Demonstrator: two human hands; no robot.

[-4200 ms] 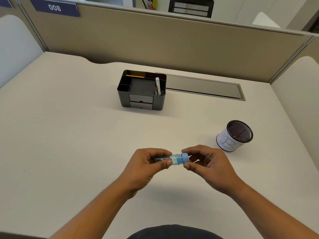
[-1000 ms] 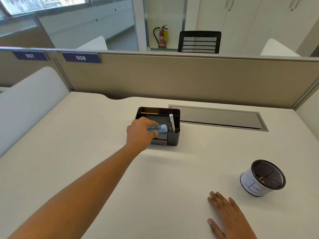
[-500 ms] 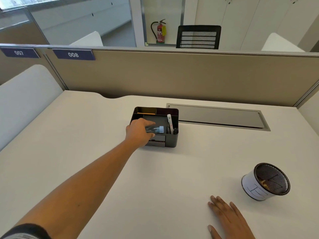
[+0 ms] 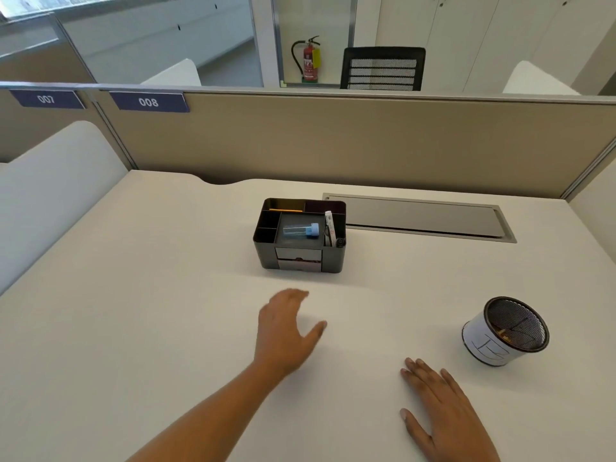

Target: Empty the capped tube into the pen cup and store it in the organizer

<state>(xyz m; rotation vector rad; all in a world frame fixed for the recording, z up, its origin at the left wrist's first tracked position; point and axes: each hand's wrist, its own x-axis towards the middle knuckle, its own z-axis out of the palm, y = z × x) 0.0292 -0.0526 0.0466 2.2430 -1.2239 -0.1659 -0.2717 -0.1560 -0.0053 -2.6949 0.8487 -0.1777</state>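
Tube (image 4: 301,230), clear plastic, blue cap pointing right, lies flat in my organizer (image 4: 300,235); left hand (image 4: 286,331) and right hand (image 4: 443,411) both spread, empty.

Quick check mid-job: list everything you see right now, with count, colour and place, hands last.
Organizer: one, black, centre of desk.
Capped tube: one, clear with blue cap, lying on the organizer's flat middle tray.
Pencil: one, orange, organizer's rear compartment.
Marker: one, white, organizer's right slot.
Pen cup: one, black mesh with white label, right side of desk.
Cable hatch: one, grey, rear of desk.
Fire extinguisher: one, red, beyond the partition.
Chair: one, black, beyond the partition.
Left hand: open, empty, over desk.
Right hand: open, flat on desk.
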